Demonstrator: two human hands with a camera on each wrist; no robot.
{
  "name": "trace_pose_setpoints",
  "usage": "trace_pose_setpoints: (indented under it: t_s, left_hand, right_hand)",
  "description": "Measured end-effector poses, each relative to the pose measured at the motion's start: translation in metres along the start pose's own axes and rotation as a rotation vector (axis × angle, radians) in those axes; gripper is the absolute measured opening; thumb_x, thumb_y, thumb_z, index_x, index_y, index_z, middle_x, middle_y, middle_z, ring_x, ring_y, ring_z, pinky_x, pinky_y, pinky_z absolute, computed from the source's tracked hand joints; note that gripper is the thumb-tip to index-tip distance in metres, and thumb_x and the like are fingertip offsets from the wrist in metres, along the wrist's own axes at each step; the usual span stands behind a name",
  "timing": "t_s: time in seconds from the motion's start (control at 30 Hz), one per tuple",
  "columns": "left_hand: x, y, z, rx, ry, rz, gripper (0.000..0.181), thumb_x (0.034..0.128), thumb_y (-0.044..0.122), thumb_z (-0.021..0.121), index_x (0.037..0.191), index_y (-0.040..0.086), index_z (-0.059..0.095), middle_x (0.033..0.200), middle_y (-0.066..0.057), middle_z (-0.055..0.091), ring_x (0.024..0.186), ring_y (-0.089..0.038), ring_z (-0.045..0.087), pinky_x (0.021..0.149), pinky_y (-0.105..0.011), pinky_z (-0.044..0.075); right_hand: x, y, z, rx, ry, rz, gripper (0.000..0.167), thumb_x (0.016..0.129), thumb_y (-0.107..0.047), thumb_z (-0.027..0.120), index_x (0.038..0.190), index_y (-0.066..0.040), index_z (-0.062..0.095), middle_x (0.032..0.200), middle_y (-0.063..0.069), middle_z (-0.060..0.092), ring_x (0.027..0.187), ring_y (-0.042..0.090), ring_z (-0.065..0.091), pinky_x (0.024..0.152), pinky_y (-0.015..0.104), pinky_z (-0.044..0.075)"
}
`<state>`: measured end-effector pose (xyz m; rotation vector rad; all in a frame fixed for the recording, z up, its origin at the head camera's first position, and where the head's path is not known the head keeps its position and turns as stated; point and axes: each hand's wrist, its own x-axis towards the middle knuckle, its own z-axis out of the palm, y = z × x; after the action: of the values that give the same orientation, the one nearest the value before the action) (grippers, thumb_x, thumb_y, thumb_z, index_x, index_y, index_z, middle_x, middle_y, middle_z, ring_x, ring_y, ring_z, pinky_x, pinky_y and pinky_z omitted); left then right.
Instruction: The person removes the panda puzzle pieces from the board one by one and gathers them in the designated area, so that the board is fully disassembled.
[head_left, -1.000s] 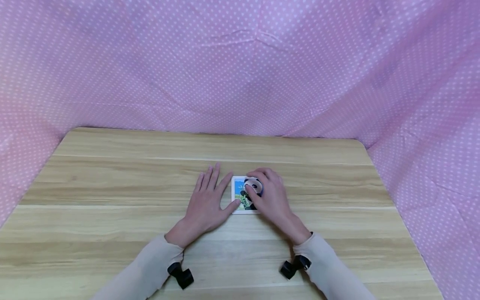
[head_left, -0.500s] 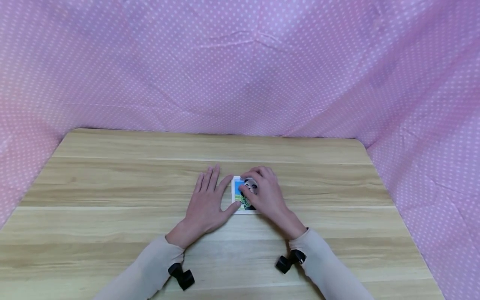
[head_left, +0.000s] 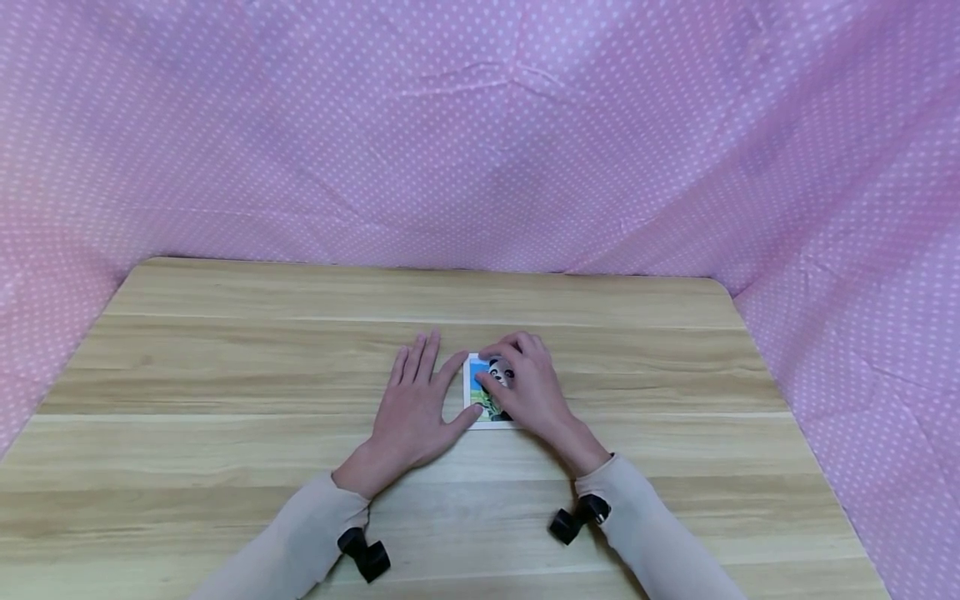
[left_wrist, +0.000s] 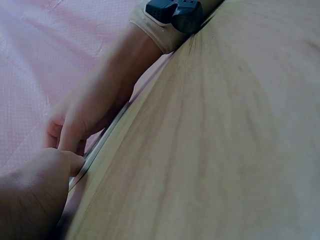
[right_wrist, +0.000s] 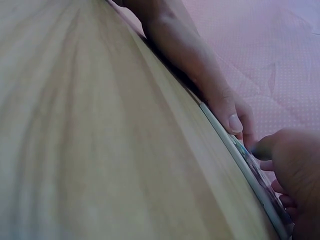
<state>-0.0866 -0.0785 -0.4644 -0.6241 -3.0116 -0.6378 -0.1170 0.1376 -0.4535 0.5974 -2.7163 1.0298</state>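
Pale wood (head_left: 225, 358) bears the panda picture (head_left: 501, 372) before pink cloth (head_left: 480, 167).

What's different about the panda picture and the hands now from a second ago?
The right hand slid a little left and now reaches farther across the panda picture. The panda's face seems to have shifted slightly left too. Nothing was plainly taken hold of or let go. The left hand stayed spread at the picture's left edge.

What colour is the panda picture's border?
White; the border shows best in the head view.
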Motion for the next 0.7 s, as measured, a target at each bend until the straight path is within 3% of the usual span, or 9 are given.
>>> trace_pose_setpoints:
  t_s: [0.7]
  left_hand:
    - [-0.0005, 0.0014, -0.0015, -0.012, -0.016, 0.002, 0.083, 0.1047, 0.069, 0.054, 0.174, 0.024, 0.04, 0.184, -0.023, 0.012, 0.172, -0.041, 0.006, 0.138, -0.06, 0.002]
  right_hand:
    - [-0.0019, 0.0024, 0.0016, -0.007, 0.007, -0.017, 0.024, 0.097, -0.017, 0.087, 0.118, -0.008, 0.079, 0.122, 0.014, 0.065, 0.118, 0.036, 0.057, 0.103, 0.058, 0.046]
